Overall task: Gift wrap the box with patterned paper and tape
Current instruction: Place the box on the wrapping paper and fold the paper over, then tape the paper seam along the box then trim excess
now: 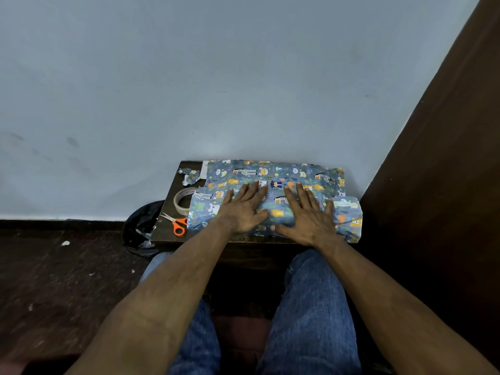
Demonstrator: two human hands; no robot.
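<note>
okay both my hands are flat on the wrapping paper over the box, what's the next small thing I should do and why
Probably keep the right hand pressing the patterned paper down and reach the left hand for the tape roll beside the orange scissors. Both hands lie flat holding the fold, no tape is visible on it, and the roll sits nearest your left.

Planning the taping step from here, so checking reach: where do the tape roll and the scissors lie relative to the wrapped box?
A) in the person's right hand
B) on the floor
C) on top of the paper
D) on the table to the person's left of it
D: the tape roll and orange-handled scissors lie on the table left of the patterned paper; both hands press flat on the paper.
</note>
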